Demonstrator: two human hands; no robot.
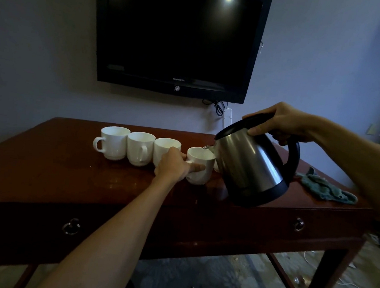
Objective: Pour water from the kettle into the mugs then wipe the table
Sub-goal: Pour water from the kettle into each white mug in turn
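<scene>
Your right hand [281, 123] curls its fingers round the tilted kettle [250, 165], spout over the mug [199, 166] beside it, which your left hand [173, 165] grips.

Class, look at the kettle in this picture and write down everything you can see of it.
The kettle has a brushed, steel-looking body with a black lid, a black loop handle and a black base band. It is held off the table and tilted spout-down to the left. The right hand grips the top of the handle, thumb on the lid edge. Its spout hangs over the rim of the white mug, which the left hand holds by the handle.
</scene>
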